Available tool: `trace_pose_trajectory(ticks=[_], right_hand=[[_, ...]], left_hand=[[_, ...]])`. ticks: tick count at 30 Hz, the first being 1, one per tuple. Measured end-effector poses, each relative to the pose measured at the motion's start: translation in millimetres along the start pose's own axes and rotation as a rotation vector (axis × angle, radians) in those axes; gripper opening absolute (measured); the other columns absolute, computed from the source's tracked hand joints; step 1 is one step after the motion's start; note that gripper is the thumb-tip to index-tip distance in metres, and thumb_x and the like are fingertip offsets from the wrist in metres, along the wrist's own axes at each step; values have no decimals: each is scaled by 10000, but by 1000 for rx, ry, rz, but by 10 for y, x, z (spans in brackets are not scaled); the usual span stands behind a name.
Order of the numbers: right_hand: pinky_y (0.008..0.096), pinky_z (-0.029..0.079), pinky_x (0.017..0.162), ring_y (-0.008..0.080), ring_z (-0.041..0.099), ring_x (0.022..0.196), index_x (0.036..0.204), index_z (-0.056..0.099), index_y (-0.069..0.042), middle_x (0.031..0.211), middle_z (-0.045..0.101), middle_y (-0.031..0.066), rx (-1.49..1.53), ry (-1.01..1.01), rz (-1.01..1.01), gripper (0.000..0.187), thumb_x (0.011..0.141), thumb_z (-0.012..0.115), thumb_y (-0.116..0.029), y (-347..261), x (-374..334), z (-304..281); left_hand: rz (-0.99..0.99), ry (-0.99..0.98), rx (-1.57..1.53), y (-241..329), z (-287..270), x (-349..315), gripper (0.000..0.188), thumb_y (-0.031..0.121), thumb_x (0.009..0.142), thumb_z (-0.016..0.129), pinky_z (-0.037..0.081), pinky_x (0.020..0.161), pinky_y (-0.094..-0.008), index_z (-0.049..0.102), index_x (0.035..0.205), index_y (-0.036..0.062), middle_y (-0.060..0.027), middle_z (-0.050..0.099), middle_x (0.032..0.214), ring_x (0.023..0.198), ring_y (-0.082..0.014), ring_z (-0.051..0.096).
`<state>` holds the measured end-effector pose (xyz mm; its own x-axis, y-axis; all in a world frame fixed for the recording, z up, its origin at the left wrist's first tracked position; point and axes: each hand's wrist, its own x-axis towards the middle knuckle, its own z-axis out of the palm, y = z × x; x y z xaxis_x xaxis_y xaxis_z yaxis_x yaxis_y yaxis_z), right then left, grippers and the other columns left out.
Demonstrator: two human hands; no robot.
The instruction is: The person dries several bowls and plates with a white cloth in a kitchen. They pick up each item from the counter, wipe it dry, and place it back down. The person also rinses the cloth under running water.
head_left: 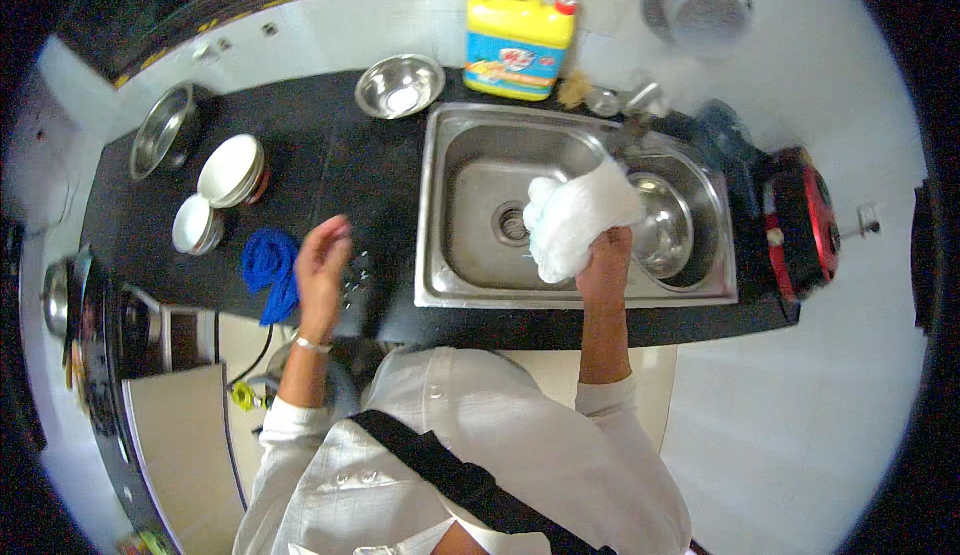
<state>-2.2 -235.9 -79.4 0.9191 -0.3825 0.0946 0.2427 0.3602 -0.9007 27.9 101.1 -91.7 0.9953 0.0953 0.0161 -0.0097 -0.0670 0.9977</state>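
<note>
My right hand [608, 260] is closed around the lower right of a crumpled white cloth or thin bag [578, 217]; which of the two I cannot tell. This bunched white thing is held up over the right side of the large steel sink basin [470, 180], near the divider. Above the black counter, left of the sink, my left hand [325, 260] has loosely bent fingers and nothing visible in it. A blue cloth [270, 263] lies just left of that hand. Small wet-looking specks [358, 273] dot the counter to its right.
White bowls [228, 167] stand in stacks at the left, beside a steel basin [165, 133]. Behind the sink are a steel bowl [400, 87], a yellow jug [518, 40] and the faucet [640, 105]. The small basin holds a metal bowl [665, 230]. A red-black appliance [803, 220] sits right.
</note>
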Motion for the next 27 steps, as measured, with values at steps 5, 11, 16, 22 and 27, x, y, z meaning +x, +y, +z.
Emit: trace_pose_trajectory(ticks=[5,11,16,22,27], right_hand=[[339,456,766,221,608,823,945,607,-30,870,641,98,-645,-413,6,355,606,685,-99,39,-337,332],[298,441,776,155,563,874,968,588,21,941,604,76,-650,-561,-40,305,702,668,-106,92,-597,478],[300,414,824,148,531,931,1010,557,24,989,563,86,-558,-635,-40,307,747,654,-104,162,-614,445],[289,433,766,170,519,890,1137,400,-38,1126,447,93,-128,-290,-119,486,726,660,-52,386,-798,344],[306,436,811,213,518,1001,1241,378,-31,1324,342,114,-294,-444,-242,518,763,579,-36,203,-1087,193]], left_hand=[[264,-488,-81,430,665,-276,793,260,692,723,379,922,-358,281,1333,109,-92,345,1291,1143,-214,403],[433,-610,79,516,877,-441,380,211,721,694,370,905,-362,533,1037,74,-141,477,1168,1103,-280,455],[426,-461,103,513,783,-606,241,143,737,673,422,811,-348,518,894,45,-145,525,1076,986,-276,529],[411,-608,51,659,698,-799,220,96,734,655,432,752,-340,518,895,35,-127,560,979,902,-286,561],[427,-818,63,643,686,-912,216,150,741,670,453,762,-343,569,892,33,-144,578,984,889,-278,575]])
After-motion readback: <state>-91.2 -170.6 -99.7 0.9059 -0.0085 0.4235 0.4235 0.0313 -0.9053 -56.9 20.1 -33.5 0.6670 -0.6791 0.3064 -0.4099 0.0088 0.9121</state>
